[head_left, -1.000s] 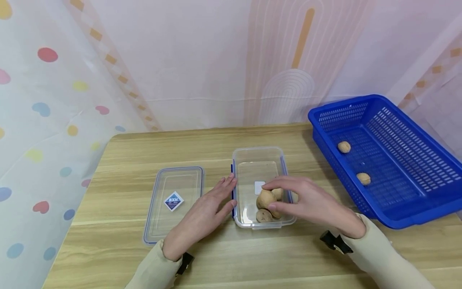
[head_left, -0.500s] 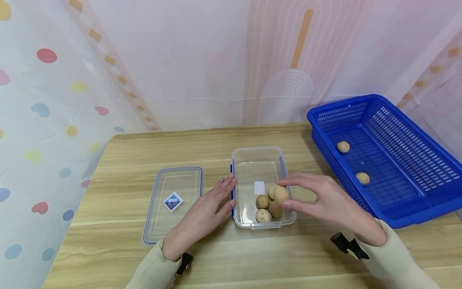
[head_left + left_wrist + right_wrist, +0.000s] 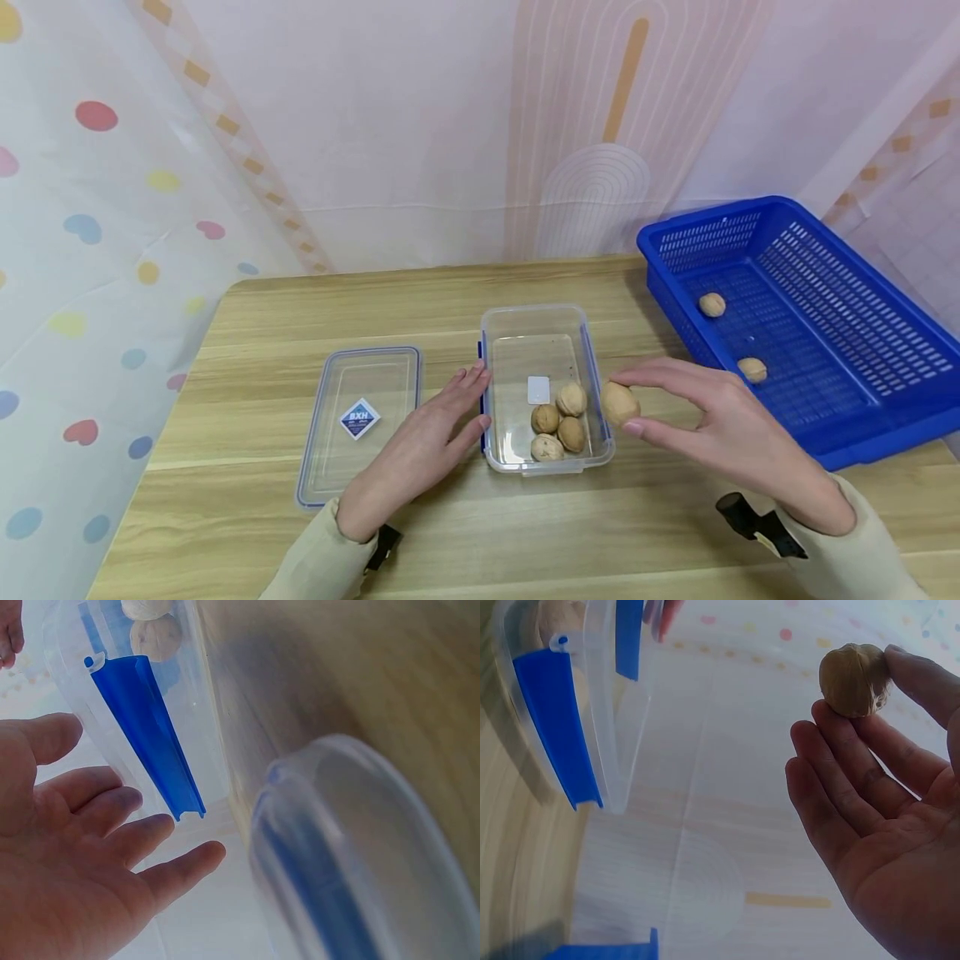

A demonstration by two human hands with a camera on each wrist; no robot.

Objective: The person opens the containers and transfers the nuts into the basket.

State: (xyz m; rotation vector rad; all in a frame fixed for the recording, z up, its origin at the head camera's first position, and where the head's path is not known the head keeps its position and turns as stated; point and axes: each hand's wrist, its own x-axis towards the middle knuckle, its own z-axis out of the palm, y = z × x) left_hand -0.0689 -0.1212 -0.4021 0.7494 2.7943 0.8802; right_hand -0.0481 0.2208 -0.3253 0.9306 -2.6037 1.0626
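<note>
left hand (image 3: 420, 446): fingers extended, at box's (image 3: 531, 352) left edge | right hand (image 3: 726, 423): pinching walnut (image 3: 620, 404) | walnut: beyond box's right edge, across from left hand

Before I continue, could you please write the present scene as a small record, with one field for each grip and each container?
Left grip: relaxed, at the left side of the box; contact unclear
Right grip: pinches one walnut just outside the box's right side
Box: open, with four walnuts grouped at the near end
Lid: flat on the table, left of the box
Basket: blue, right of the box, two walnuts visible inside
</note>
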